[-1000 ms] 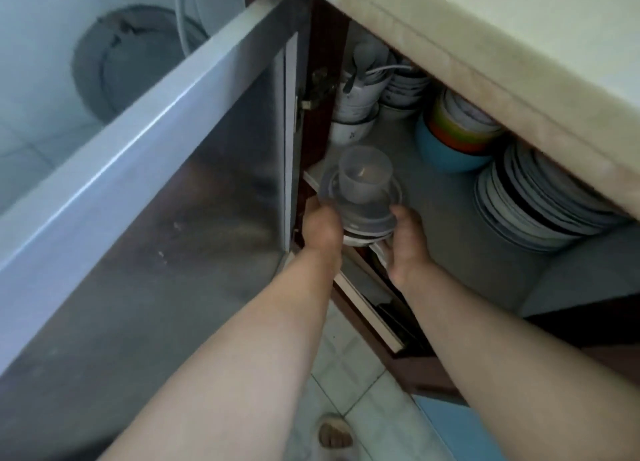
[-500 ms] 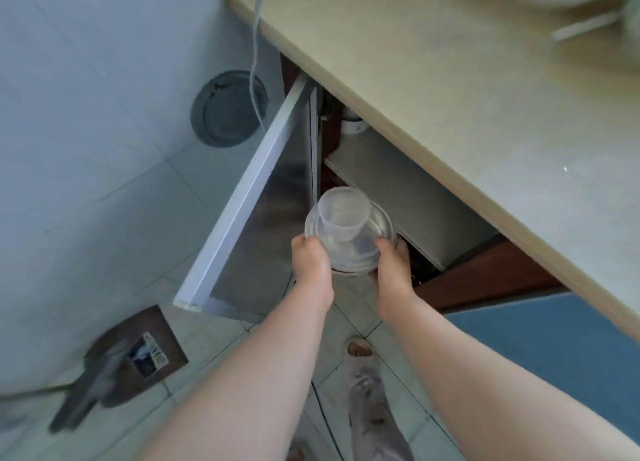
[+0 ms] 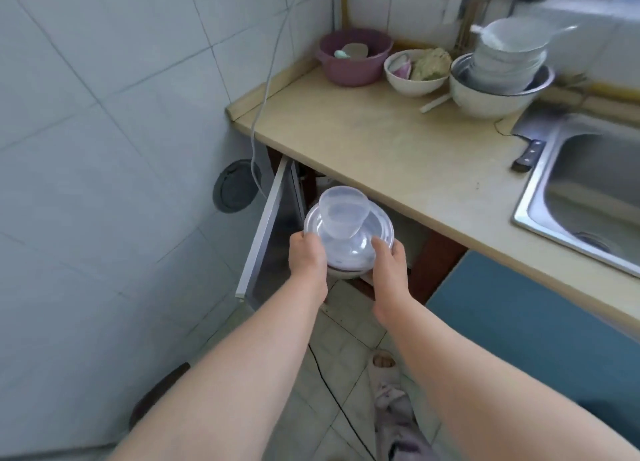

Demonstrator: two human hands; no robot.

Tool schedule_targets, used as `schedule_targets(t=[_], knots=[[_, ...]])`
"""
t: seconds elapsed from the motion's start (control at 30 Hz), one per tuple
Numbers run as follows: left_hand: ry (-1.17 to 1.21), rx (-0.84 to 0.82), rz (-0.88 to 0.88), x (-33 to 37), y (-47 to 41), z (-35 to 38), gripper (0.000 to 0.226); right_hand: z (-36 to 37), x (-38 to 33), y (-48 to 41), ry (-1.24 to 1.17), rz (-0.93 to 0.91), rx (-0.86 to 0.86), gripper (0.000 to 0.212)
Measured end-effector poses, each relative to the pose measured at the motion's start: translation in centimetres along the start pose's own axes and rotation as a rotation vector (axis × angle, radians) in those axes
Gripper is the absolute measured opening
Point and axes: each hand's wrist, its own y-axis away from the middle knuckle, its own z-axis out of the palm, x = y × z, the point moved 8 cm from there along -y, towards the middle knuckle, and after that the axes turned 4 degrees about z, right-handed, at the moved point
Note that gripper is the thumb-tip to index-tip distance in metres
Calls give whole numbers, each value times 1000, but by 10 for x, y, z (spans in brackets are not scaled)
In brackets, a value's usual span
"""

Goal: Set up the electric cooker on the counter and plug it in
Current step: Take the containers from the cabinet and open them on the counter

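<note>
I hold a small white electric cooker in front of the open cabinet, below the counter's edge. It has a clear domed lid, and a clear plastic cup sits upside up on top of the lid. My left hand grips its left side and my right hand grips its right side. A thin black cord trails down across the floor tiles beneath it. The beige counter lies just beyond and to the right.
The cabinet door stands open to the left. At the counter's back sit a purple basin, a white bowl and a metal bowl of stacked dishes. A knife lies by the steel sink. A grey cable hangs down the tiled wall.
Both hands have lifted the cooker out of the cabinet and up toward counter height. My view has risen from the cabinet shelf to the counter top.
</note>
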Motion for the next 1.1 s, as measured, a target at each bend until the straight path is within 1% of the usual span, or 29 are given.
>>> schedule_targets(t=[0.13, 0.2, 0.3, 0.4, 0.47, 0.53, 0.57, 0.63, 0.73, 0.77, 0.9, 1.0, 1.1], knots=[[-32, -149, 79, 29, 35, 38, 40, -41, -38, 23, -79, -78, 104, 21], [-48, -224, 95, 35, 54, 64, 41, -68, -52, 34, -121, -108, 174, 27], [-69, -357, 93, 36, 88, 112, 45, -122, -70, 53, -176, -147, 303, 30], [-131, -478, 114, 32, 126, 164, 50, -184, -87, 74, -224, -178, 442, 24], [-167, -577, 121, 26, 170, 209, 39, -242, -96, 95, -288, -214, 551, 25], [-189, -626, 141, 23, 198, 237, 26, -276, -104, 110, -308, -239, 613, 29], [-208, -673, 139, 19, 220, 254, 22, -300, -106, 122, -322, -252, 654, 34], [-249, -754, 154, 9, 261, 287, 20, -346, -112, 144, -354, -268, 717, 42], [-291, -891, 135, -14, 331, 335, 24, -427, -118, 179, -388, -297, 808, 28], [-315, -926, 134, -23, 356, 350, 24, -456, -117, 190, -392, -298, 838, 27], [-343, -1013, 71, -68, 449, 408, 22, -566, -114, 237, -414, -305, 931, 39], [-369, -1104, 22, -104, 524, 455, 24, -652, -109, 274, -435, -311, 961, 33], [-383, -1164, 2, -134, 584, 498, 27, -721, -106, 312, -434, -328, 953, 35]])
